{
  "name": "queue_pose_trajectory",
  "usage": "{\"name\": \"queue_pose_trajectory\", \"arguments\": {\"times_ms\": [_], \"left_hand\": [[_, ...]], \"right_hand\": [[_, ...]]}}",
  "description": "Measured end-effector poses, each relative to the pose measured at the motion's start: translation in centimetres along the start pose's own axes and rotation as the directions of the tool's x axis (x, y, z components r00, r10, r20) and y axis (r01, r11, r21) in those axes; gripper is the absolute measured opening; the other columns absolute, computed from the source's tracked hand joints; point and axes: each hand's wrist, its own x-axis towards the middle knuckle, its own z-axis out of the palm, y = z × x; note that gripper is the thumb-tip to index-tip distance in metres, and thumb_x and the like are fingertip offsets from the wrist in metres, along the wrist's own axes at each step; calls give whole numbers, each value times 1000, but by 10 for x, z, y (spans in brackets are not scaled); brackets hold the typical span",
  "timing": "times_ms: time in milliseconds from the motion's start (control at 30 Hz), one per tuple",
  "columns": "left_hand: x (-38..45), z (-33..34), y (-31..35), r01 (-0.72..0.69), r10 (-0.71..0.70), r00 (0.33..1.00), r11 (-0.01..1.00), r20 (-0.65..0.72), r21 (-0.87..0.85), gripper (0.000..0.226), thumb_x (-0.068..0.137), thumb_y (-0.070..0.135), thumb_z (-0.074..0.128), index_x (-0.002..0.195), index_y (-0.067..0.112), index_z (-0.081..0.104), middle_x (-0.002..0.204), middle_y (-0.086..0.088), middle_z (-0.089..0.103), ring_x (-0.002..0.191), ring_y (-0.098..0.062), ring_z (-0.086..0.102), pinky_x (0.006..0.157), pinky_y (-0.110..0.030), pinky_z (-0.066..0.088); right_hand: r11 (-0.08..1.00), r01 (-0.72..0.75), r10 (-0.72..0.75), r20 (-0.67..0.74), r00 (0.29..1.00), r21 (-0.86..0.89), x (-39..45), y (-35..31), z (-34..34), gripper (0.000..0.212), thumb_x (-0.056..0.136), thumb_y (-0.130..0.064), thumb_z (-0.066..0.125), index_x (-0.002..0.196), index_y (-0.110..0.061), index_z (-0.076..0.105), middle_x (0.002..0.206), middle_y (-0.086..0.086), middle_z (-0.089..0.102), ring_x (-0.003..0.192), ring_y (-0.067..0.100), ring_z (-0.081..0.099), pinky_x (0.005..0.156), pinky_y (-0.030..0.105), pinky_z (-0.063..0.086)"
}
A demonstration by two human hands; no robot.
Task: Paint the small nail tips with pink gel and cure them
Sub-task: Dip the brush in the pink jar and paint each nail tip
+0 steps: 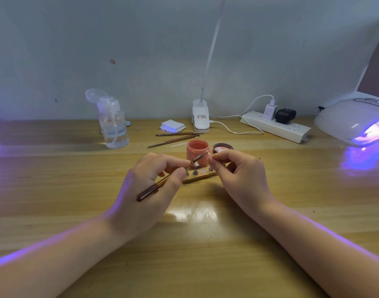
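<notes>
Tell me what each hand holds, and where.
Left hand grips the brush mid-handle; right hand pinches a small nail tip between its fingertips.

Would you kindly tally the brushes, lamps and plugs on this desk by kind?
Brushes: 3, one in the left hand, two lying
Curing lamps: 1
Clip lamps: 1
Plugs in the strip: 2
Total: 7

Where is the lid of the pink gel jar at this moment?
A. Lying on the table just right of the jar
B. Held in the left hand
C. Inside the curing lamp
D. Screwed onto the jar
A: the lid lies on the table right beside the open pink gel jar, its pink-smeared inside facing up.
</notes>
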Motion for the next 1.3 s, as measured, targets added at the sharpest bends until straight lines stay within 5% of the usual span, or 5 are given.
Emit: {"name": "queue_pose_trajectory", "arguments": {"times_ms": [667,867,1300], "left_hand": [[-1,1,1,-21,21,1000,1000,-22,-9,18,88,37,52,102,38,63,88,17,67,89,-8,60,76,-19,45],[-3,1,1,-85,85,996,996,3,-34,20,85,28,53,95,21,69,86,12,66,86,-16,61,74,-35,48],[-3,1,2,-50,50,998,998,-39,-22,18,86,31,51,95,31,65,86,17,64,85,-11,60,75,-26,46]], "right_hand": [[1000,-5,5,-2,1000,6,0,0,-1,6,83,-13,73,87,-17,74,70,-12,65,55,4,50,55,12,37],[998,25,-27,-23,999,-61,0,-1,-1,7,83,-11,73,88,-17,73,70,-15,62,60,1,53,57,9,37],[992,79,-81,-22,996,-94,0,-2,-1,5,83,-12,73,87,-16,74,69,-12,63,59,7,51,54,12,36]]}}
